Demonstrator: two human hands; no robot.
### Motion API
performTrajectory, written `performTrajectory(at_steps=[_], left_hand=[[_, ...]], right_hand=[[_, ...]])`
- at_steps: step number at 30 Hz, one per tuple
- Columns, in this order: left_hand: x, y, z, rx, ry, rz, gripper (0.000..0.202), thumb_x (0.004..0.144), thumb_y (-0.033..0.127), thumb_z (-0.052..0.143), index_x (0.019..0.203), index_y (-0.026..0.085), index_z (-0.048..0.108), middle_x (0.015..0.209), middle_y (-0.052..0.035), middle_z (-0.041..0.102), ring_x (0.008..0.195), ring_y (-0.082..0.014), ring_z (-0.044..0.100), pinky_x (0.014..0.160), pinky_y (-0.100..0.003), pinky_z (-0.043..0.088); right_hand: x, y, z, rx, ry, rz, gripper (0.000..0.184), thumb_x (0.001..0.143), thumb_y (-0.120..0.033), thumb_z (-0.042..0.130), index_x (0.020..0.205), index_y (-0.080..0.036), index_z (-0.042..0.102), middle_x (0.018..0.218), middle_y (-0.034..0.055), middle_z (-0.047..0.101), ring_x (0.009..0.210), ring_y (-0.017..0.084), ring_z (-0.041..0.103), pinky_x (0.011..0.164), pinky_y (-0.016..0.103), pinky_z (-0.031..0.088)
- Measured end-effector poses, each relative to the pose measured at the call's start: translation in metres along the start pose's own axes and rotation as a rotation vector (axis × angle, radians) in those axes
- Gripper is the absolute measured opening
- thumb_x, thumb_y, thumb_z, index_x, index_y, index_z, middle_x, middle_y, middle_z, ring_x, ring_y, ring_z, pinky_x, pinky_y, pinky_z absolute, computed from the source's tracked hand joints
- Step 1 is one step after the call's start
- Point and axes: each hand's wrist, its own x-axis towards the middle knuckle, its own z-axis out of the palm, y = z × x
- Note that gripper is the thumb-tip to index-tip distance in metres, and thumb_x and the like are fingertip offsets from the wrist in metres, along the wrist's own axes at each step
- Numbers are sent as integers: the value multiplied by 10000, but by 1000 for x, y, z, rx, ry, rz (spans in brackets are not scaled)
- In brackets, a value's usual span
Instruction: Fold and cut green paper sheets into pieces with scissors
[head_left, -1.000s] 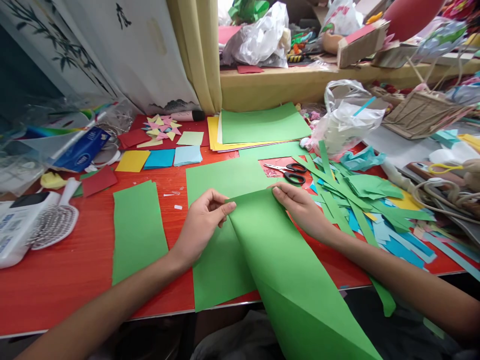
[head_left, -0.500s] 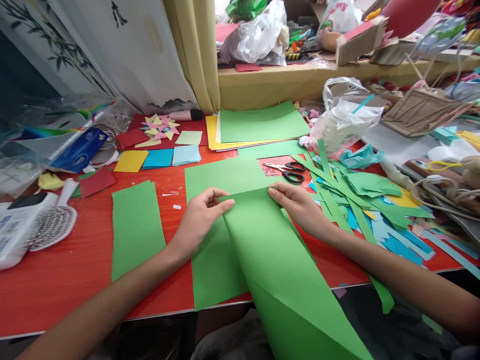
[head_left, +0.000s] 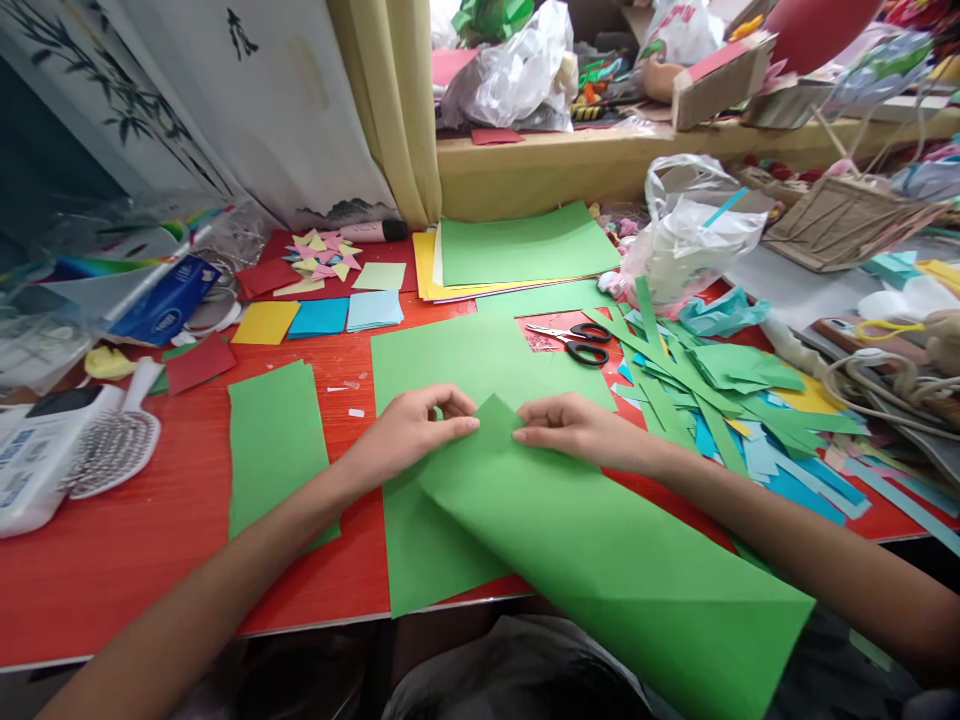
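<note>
My left hand [head_left: 411, 433] and my right hand [head_left: 571, 431] both pinch the far corner of a big green paper sheet [head_left: 600, 560]. The sheet is curled over itself and hangs off the near edge of the red table [head_left: 135, 560] toward my lap. Its pointed corner sits between my fingertips. Under it lies another flat green sheet [head_left: 465, 360]. A narrower green strip of paper [head_left: 276, 450] lies to the left of my left forearm.
Black-handled scissors [head_left: 581, 343] lie just beyond my right hand. Green and blue paper offcuts [head_left: 720, 400] pile up at the right. A stack of coloured sheets [head_left: 517, 255] sits at the back. A hairbrush [head_left: 112, 440], a white device and a blue tissue pack [head_left: 161, 300] are at the left.
The held sheet has swung round: its free end moved from straight down to the right, and my hands came closer together on one pointed corner.
</note>
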Motion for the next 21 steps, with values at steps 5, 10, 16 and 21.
performTrajectory(at_steps=[5,10,16,21], left_hand=[[-4,2,6,64,-82,19,209,783,392,565,784,193,626,739,11,584,696,-133,479,644,-261,355],[3,-6,-1,-44,201,15,193,787,381,577,771,188,587,736,15,569,702,-128,503,635,-254,371],[22,-29,-20,-193,652,152,127,760,303,622,756,181,587,733,12,546,692,-112,479,651,-249,360],[28,-37,-27,-307,838,206,131,756,298,632,758,176,586,713,13,520,664,-103,453,629,-241,348]], right_hand=[[-1,-3,5,-118,-124,-12,291,842,-418,513,684,-175,487,559,-65,278,495,64,245,435,220,197],[0,-5,-13,-57,-100,136,316,757,-427,623,941,-170,601,681,-10,550,547,98,447,460,235,287],[3,-3,-42,-55,129,130,210,705,-373,677,799,-187,649,780,25,631,680,152,551,582,275,384],[12,8,-49,104,517,44,294,646,-367,738,886,-218,654,872,17,643,801,165,579,685,280,424]])
